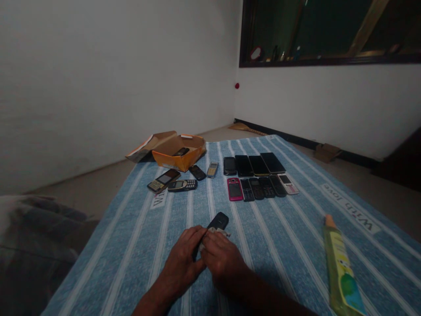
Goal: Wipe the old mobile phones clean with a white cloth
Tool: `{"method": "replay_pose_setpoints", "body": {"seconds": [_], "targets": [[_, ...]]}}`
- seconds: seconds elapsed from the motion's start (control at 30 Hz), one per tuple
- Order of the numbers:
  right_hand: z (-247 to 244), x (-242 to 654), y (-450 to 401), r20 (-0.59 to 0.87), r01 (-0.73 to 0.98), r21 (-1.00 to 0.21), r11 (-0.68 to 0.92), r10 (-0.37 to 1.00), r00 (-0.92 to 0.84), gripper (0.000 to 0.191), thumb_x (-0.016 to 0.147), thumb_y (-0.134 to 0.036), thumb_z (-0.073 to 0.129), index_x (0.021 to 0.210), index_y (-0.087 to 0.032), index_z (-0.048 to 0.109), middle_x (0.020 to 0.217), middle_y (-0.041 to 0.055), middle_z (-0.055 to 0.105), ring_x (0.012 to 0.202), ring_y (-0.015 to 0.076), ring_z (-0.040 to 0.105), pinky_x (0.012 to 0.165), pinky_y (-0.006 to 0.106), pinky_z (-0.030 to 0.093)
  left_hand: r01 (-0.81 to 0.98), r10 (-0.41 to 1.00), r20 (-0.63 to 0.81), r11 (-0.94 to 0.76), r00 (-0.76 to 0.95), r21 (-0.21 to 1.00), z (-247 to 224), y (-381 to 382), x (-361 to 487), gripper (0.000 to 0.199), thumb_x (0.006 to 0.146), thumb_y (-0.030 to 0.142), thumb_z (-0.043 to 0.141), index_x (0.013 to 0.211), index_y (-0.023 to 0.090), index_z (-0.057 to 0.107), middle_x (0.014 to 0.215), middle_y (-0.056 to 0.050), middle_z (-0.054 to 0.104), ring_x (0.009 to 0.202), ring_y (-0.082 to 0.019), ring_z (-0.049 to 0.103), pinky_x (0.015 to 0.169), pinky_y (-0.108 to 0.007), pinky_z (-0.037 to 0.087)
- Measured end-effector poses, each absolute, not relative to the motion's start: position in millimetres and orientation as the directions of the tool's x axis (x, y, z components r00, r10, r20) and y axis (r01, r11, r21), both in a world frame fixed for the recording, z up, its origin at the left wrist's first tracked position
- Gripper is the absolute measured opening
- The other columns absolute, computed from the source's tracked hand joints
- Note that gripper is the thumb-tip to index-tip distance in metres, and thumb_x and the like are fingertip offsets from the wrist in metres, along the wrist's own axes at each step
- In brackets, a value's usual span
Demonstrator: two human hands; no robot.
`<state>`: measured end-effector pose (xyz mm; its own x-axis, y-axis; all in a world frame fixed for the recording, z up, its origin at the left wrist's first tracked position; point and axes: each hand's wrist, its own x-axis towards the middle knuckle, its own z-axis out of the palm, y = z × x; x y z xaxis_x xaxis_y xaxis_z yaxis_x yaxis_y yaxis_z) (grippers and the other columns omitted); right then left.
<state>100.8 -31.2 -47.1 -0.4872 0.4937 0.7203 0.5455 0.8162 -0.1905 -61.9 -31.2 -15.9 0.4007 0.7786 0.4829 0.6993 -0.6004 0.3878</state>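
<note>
Near the front of the table, my left hand [184, 256] grips a dark mobile phone [219, 220] from its left side. The phone's far end points away from me and its near end is hidden under my fingers. My right hand [224, 259] is closed on a crumpled pale cloth [221, 231], pressed against the phone's surface. Beyond my hands, on the right, two rows of phones lie side by side, among them a pink phone [234, 189] and a large black phone [272, 163]. To the left lie several loose phones, one a dark keypad phone [182, 185].
An open orange box [171, 161] with a phone inside stands at the back left. A bottle of yellow-green liquid [342, 267] lies at the right front. A blue striped cloth [131, 250] covers the table. At the left edge is grey fabric [29, 250].
</note>
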Motion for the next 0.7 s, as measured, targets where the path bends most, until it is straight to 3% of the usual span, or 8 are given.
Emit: {"method": "replay_pose_setpoints", "body": {"seconds": [0.7], "targets": [[-39.7,104.1,-32.4,0.674,0.509,-0.255,0.822,0.529,-0.516,0.027,0.090,-0.008,0.041,0.094,-0.011,0.067,0.098,0.0144,0.067,0.105,0.0232,0.058,0.095,0.038,0.050,0.728,0.795,0.457,-0.578,0.400,0.368,-15.6,-30.8,-60.1,0.043,0.079,0.031,0.063,0.120,0.020,0.058,0.113,-0.011,0.069,0.104,-0.027,0.066,0.091,-0.040,0.056]]}}
